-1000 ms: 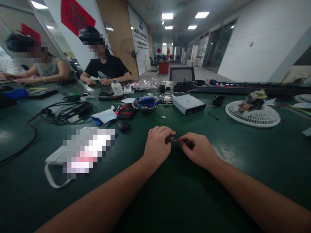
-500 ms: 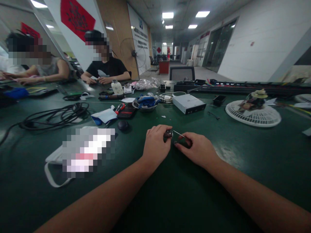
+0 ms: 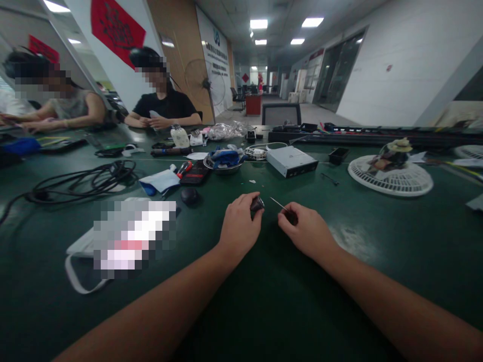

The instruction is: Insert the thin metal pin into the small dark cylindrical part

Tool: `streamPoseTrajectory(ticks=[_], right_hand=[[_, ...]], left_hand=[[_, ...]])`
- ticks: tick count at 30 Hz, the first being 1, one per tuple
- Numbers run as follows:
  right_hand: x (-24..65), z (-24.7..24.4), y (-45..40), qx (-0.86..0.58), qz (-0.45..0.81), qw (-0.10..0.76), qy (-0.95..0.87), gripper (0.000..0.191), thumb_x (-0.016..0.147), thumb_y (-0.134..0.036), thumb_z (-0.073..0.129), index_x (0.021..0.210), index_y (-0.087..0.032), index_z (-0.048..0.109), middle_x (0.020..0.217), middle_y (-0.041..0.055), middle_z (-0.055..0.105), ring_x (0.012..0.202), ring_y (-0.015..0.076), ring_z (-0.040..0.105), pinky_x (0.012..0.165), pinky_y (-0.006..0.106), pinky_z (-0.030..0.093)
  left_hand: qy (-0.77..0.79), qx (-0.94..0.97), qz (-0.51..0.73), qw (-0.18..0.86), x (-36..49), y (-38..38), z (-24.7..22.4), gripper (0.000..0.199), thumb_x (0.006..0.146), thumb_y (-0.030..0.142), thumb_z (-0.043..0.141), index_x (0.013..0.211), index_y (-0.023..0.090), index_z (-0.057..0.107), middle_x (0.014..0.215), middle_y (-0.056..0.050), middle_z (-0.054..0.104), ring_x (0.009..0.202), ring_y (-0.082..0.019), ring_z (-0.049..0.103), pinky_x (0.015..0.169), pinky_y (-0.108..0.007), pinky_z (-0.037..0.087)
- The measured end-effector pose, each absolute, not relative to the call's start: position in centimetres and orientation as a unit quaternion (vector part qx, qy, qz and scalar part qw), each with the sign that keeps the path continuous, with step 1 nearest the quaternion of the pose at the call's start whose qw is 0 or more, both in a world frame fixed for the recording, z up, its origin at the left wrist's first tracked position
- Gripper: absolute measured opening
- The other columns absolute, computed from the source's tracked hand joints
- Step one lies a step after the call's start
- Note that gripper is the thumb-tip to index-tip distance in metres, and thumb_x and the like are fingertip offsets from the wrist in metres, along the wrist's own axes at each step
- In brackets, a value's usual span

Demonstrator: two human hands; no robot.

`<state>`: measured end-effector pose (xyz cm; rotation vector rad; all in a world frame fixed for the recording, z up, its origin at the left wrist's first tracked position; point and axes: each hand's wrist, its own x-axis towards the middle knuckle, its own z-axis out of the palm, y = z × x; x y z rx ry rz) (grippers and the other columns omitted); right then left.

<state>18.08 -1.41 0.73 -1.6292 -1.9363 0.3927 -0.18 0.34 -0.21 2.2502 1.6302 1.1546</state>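
Note:
Near the middle of the table, my left hand (image 3: 241, 220) is closed around a small dark cylinder (image 3: 257, 203) with a shiny rim at its right end. Its other end is hidden by my fingers. To the right, my right hand (image 3: 305, 223) is closed on a thin metal-shafted tool (image 3: 278, 204), perhaps a screwdriver, whose handle is mostly covered. The shaft points up and left toward the cylinder. A short gap separates the tip from the cylinder, and the two hands are apart.
On the green table (image 3: 241, 311) lie a computer mouse (image 3: 189, 196), a blurred bright item (image 3: 136, 236), coiled cable (image 3: 83, 183), a metal bowl (image 3: 224, 168) of blue cloth, an optical drive (image 3: 292, 162) and a white fan grille (image 3: 390, 176). Two people (image 3: 162, 108) sit at the far left.
My hands have moved slightly apart. The tool tip has drawn away from the cylinder, which now tilts more. A small round dark piece by my right thumb is no longer visible.

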Motion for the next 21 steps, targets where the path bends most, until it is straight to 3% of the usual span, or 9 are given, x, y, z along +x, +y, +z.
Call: streamPoseTrajectory(ticks=[7,11,16,21], right_hand=[[19.2,0.1,-0.7,-0.576,0.222,0.399,-0.678,0.037,0.1,-0.045,0.04,0.083,-0.021,0.061,0.069,0.0009,0.062,0.062,0.0169,0.058,0.059,0.03,0.038],[19.3,0.0,-0.4,-0.587,0.254,0.424,-0.641,0.038,0.098,-0.05,0.046,0.09,-0.019,0.066,0.065,0.0011,0.062,0.055,0.0163,0.054,0.054,0.029,0.038],[19.1,-0.1,-0.2,-0.567,0.286,0.465,-0.617,0.034,0.091,-0.048,0.059,0.099,-0.017,0.07,0.08,0.0057,0.07,0.061,0.0168,0.059,0.057,0.03,0.043],[19.1,-0.3,-0.2,-0.555,0.307,0.468,-0.616,0.032,0.089,-0.044,0.062,0.105,-0.017,0.069,0.082,0.0051,0.071,0.065,0.017,0.06,0.058,0.03,0.046]], left_hand=[[0.505,0.788,0.345,0.073,0.1,-0.1,0.3,0.038,0.088,0.022,0.067,0.126,0.021,0.061,0.122,-0.006,0.069,0.114,-0.024,0.061,0.101,-0.045,0.046],[0.484,0.801,0.343,0.075,0.0,-0.2,0.3,0.038,0.089,0.022,0.066,0.127,0.021,0.061,0.121,-0.005,0.069,0.111,-0.024,0.062,0.098,-0.045,0.046],[0.48,0.806,0.34,0.072,0.0,-0.1,0.2,0.038,0.088,0.021,0.067,0.126,0.022,0.061,0.12,-0.005,0.07,0.11,-0.024,0.062,0.098,-0.044,0.045],[0.469,0.812,0.339,0.075,0.0,-0.2,0.3,0.039,0.086,0.019,0.069,0.124,0.022,0.062,0.119,-0.004,0.071,0.109,-0.024,0.062,0.096,-0.044,0.044]])
